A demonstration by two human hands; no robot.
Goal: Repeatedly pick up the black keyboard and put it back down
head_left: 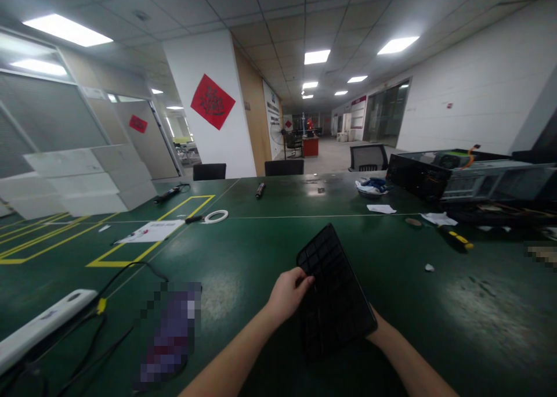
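A black rectangular tray [335, 292] with a grid of small compartments is held tilted above the green table, its gridded face toward me. My left hand [289, 292] is at the tray's left side, thumb and fingertips pinched together over the compartments. Whatever is between those fingertips is too small or hidden to make out. From the lower right, my right hand [373, 322] reaches behind the tray and holds it up; its fingers are hidden by the tray. The compartments are too dark to show what lies in them.
Left on the green table [243, 252] are a white power strip [47, 327] with black cables, a blurred purple item [172, 339], a paper sheet [150, 231] and a tape roll [216, 216]. An open computer case [474, 179] and a yellow-black tool [456, 240] lie right.
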